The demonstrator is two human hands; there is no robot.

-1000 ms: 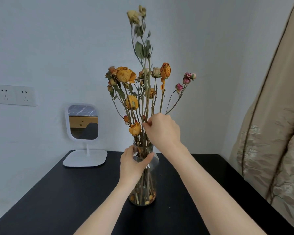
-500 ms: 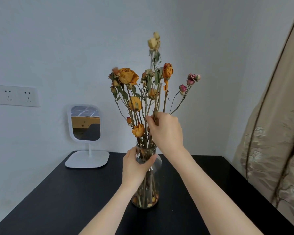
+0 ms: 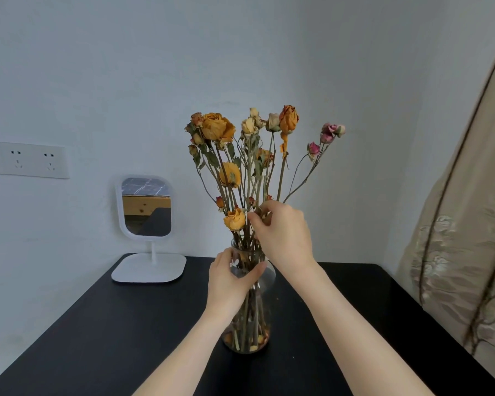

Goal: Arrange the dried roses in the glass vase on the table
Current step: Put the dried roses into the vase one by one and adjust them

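A white double socket plate [image 3: 26, 159] is fixed to the pale wall [image 3: 97, 67], far to the left of the glass vase [image 3: 255, 332] and above the level of its mouth. Nearer the vase, still on its left and further back, a small white mirror [image 3: 146, 207] stands upright on a flat square base at the back edge of the black desk [image 3: 97, 324].

The clear vase stands upright on the desk, near the middle of the view. The left hand [image 3: 229, 281] grips the vase's neck from the left: its thumb lies across the near side of the glass and its fingers curl round the far side, just below the rim.

The dried roses [image 3: 230, 175] stand in the vase, their stems reaching down to its base, where loose petals lie. Above the rim the bunch fans out. A large orange bloom [image 3: 216, 126] tops the left side, pale cream and orange heads sit at the centre, and small pink buds [image 3: 330, 131] lean out to the right on thin stems.

The right hand [image 3: 283, 235] is just above the vase's mouth, on the right side of the bunch. Its thumb and fingertips pinch the stems, right beside a low yellow rose [image 3: 235, 220].

Far to the right of the vase, a beige patterned curtain [image 3: 463, 224] hangs beside the desk.
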